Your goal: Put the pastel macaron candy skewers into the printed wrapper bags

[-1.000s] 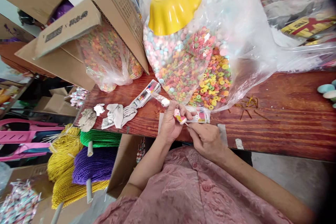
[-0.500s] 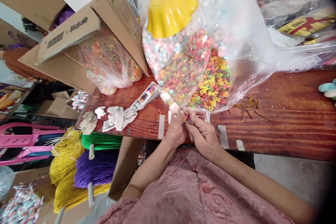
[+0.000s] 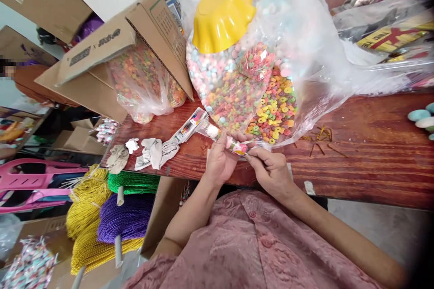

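A candy skewer in a clear wrapper [image 3: 237,146] lies across my left hand [image 3: 220,162], with white and pink pieces showing. The fingers and thumb of that hand are closed round its middle. My right hand [image 3: 273,171] pinches the skewer's near right end between thumb and fingertips. Just beyond both hands is a large clear bag [image 3: 305,113] of candy. Ring-shaped gummies [image 3: 276,108] in yellow, orange, red and green show in its front, with pastel marshmallows [image 3: 203,65] behind. Left of the hands is a printed flat packet [image 3: 190,124].
A yellow wavy-edged bowl [image 3: 222,18] rests upside down on the bag. An open carton [image 3: 162,40] holds bagged gummies. Gold twist ties [image 3: 320,140] lie on the wooden table [image 3: 379,158] at right. Cloth gloves [image 3: 152,151] lie at left, above bundles of purple cord [image 3: 125,216].
The hands have drawn slightly apart, my right hand shifting right and down. More of the skewer's pink end is exposed, and it lies flatter across the left hand.
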`<move>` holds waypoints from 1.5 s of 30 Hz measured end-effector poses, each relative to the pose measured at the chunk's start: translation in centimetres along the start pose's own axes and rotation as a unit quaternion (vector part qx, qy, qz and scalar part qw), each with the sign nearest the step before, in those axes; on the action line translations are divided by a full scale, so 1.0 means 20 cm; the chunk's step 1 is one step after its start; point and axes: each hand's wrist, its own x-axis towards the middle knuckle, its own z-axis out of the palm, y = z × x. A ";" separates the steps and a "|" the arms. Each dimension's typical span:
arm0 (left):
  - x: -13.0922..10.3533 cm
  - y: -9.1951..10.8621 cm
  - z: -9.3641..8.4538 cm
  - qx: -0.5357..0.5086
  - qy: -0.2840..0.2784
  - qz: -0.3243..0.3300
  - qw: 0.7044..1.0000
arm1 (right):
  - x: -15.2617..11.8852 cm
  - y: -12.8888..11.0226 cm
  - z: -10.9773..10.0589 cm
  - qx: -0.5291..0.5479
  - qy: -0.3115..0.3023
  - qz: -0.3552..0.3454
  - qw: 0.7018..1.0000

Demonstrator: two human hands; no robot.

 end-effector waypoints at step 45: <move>-0.32 -0.04 -0.15 0.703 0.002 0.103 0.703 | -0.11 -0.03 -0.07 -0.399 -0.015 -0.314 0.861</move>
